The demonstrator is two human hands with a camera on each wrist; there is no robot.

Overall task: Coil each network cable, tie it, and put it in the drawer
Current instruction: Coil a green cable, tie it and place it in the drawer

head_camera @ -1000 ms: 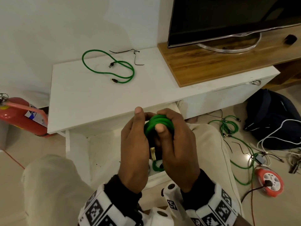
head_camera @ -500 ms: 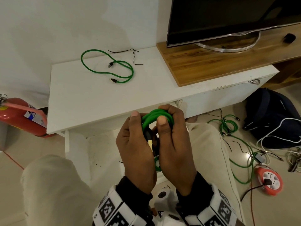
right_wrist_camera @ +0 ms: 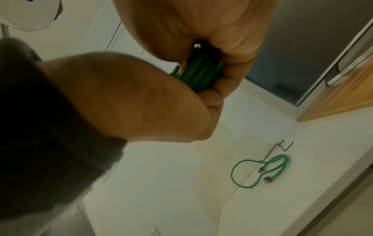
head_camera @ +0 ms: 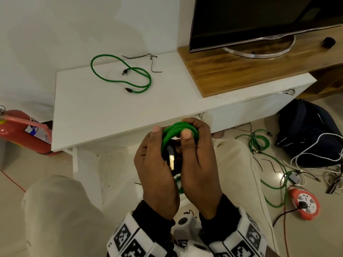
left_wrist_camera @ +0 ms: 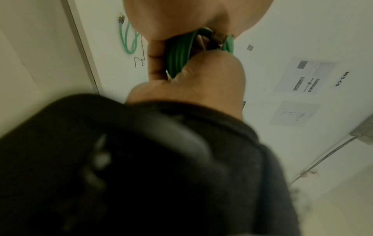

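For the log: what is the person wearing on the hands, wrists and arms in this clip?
Both hands, left hand and right hand, are bare: no gloves and no rings visible. Dark, black-looking sleeves reach the wrists. Each wrist carries a white band printed with black square fiducial markers, with a white camera housing between them.

Setting: home living room.
Evidence: flat-screen television (head_camera: 259, 19) on wooden stand (head_camera: 250, 71); white surface (head_camera: 130, 108); backpack (head_camera: 306, 134), extension reel (head_camera: 304, 203) on tiled floor (head_camera: 37, 173).
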